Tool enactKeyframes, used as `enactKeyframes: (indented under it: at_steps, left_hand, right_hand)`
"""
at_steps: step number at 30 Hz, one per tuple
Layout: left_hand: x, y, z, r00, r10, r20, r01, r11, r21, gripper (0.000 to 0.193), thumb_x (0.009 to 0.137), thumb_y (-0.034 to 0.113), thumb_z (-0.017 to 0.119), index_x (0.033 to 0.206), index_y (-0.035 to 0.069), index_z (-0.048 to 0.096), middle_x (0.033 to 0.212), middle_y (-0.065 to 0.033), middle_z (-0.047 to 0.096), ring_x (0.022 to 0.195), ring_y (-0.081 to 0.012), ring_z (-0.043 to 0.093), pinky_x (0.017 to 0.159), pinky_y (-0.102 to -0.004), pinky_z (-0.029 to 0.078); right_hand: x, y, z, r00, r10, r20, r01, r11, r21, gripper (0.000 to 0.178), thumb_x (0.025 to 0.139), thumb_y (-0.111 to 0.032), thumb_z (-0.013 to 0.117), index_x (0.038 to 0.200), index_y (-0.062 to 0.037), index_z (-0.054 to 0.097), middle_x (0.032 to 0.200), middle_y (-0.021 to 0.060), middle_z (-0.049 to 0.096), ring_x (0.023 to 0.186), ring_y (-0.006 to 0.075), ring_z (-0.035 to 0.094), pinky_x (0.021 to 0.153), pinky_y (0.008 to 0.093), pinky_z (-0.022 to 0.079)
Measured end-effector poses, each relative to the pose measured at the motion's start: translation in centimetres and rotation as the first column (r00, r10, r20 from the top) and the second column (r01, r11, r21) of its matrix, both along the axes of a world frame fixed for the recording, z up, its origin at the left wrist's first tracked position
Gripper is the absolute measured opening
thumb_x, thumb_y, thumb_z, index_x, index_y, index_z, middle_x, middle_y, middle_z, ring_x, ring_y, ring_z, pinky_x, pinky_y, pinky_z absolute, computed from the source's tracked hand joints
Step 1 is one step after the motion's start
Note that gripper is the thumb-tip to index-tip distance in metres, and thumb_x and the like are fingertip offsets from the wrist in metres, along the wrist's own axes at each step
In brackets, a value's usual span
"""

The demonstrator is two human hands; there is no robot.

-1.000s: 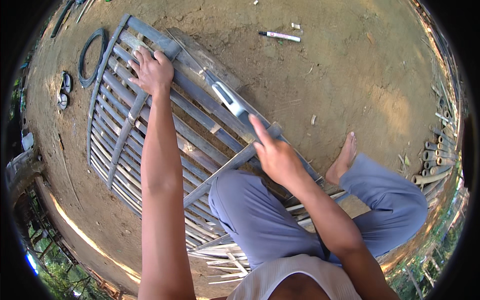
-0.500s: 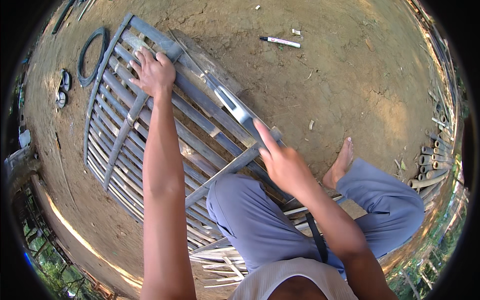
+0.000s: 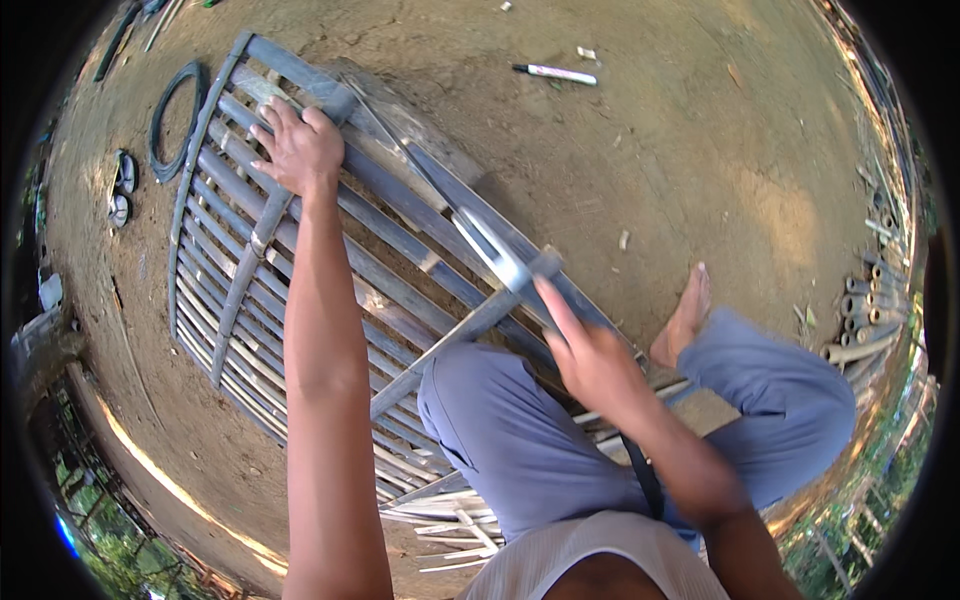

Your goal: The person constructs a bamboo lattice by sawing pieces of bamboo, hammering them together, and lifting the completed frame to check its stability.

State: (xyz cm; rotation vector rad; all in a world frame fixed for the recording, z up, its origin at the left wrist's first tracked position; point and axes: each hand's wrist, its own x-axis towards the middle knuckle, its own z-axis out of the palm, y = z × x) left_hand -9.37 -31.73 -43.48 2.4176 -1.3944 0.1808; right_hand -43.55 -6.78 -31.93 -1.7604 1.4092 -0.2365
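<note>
A slatted bamboo panel (image 3: 247,258) lies on the ground in front of me and reaches under my bent leg. Flat on its far end, my left hand (image 3: 298,150) presses down with the fingers spread. My right hand (image 3: 600,365) is closed around the handle end of a narrow-bladed saw (image 3: 492,248), the index finger stretched along it. The saw's grey body is blurred by motion. Its thin dark blade slants away over the panel's right edge toward the end of a wide slat near my left hand. I cannot make out its teeth.
A white marker (image 3: 556,74) with a black cap lies on the dirt beyond the panel. A coil of dark tubing (image 3: 160,125) and a pair of sandals (image 3: 121,188) are at the left. Cut bamboo tubes (image 3: 868,310) are stacked at the right. My bare foot (image 3: 685,318) rests beside the panel.
My right hand has drawn the saw back toward me, down and to the right. My left hand stays on the panel in the same place.
</note>
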Motion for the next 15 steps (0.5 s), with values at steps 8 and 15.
enactKeyframes:
  at_steps: [8, 15]
  left_hand:
    - [-0.5, -0.2, -0.2, 1.0, -0.02, -0.002, 0.02, 1.0, 0.014, 0.067, 0.1, 0.039, 0.035, 0.162, 0.013, 0.035, 0.169, -0.0098, 0.031, 0.158, -0.0372, 0.022, 0.123, -0.0671, 0.017]
    - [-0.2, -0.9, 0.3, 1.0, -0.006, -0.004, 0.006, 1.0, -0.019, 0.066, 0.101, 0.037, 0.034, 0.162, 0.012, 0.035, 0.17, -0.0097, 0.03, 0.157, -0.0378, 0.022, 0.123, -0.067, 0.017]
  right_hand:
    - [0.4, -1.4, -0.4, 1.0, 0.005, -0.015, -0.006, 1.0, -0.022, 0.072, 0.099, -0.01, 0.063, 0.162, -0.0173, 0.03, 0.098, 0.0279, 0.07, 0.086, 0.0448, 0.071, 0.071, 0.0501, 0.057]
    - [-3.0, 3.1, -2.1, 1.0, 0.003, 0.001, -0.003, 0.975, -0.224, 0.071, 0.099, -0.012, 0.063, 0.162, -0.0171, 0.029, 0.09, 0.0269, 0.069, 0.08, 0.0454, 0.069, 0.067, 0.0511, 0.056]
